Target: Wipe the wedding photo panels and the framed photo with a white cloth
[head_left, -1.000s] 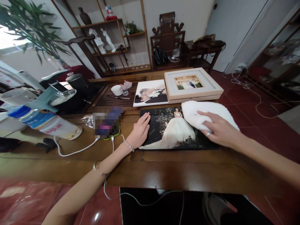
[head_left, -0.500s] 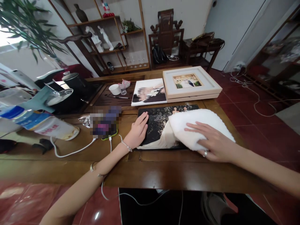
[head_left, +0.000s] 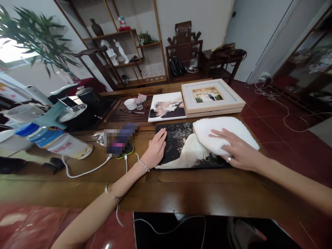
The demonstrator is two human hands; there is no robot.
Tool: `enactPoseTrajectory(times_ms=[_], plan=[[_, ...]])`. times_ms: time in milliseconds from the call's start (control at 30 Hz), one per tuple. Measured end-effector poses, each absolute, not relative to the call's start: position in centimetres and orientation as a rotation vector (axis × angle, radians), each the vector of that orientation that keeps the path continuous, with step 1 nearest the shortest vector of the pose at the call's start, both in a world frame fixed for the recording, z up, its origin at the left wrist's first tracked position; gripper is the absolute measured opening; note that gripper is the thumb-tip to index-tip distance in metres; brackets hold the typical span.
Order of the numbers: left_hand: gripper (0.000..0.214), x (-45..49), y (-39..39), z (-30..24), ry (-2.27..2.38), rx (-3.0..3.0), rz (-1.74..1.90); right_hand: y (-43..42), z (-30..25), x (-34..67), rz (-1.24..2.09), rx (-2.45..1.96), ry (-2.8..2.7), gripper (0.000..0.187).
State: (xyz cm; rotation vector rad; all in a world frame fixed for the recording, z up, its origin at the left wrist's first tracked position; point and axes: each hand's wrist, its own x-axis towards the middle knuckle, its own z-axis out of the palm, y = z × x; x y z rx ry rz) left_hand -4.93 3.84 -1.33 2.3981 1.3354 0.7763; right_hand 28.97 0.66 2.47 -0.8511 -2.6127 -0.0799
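The photo [head_left: 185,155] was lying flat on the table [head_left: 197,193], close to its near edge. I saw on it a long pale dress against a dark ground. The white cloth [head_left: 234,125] lay over the right part of the photo and hid much of it.

The right hand [head_left: 238,151], with a ring [head_left: 229,158] on one finger, rested on the near side of the cloth. Some of its fingers were spread apart, but I could not tell if it was also pinching the cloth. The left hand [head_left: 155,151] lay flat on the left edge of the photo, its fingers stretched and rather close together. A thin bracelet [head_left: 147,169] was around its wrist.

Just behind the photo, I had a white print [head_left: 178,107] in view, and to the right of it a thick pale frame [head_left: 229,91]. Left of the left hand was a blurred thing [head_left: 121,140] with a white cable [head_left: 85,174]. Farther left a bottle [head_left: 57,141] with blue cap stood, looking tilted in my view. Behind were a small white cup [head_left: 130,104] and a dark pot [head_left: 86,98].
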Motion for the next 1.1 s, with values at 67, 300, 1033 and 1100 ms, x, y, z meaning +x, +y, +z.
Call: enactPoseTrajectory(times_ms=[67, 300, 1033, 1100], plan=[[0.044, -4.9, 3.8, -1.3, 1.347, 2.394, 0.767, -1.9, 2.2, 28.8, -0.043, -0.787, -2.611, 0.01], [0.045, -4.9, 3.8, -1.2, 1.377, 2.401, 0.724, -5.6, 1.6, 28.9, 0.105, -0.536, -2.646, 0.026], [0.045, -5.0, 3.9, -1.3, 1.349, 2.377, 0.748, -1.6, 2.0, 27.7, -0.007, -0.84, -2.556, 0.006], [0.045, -4.9, 3.9, -1.3, 1.358, 2.376, 0.74, -4.3, 2.0, 27.3, 0.029, -0.794, -2.591, 0.01]])
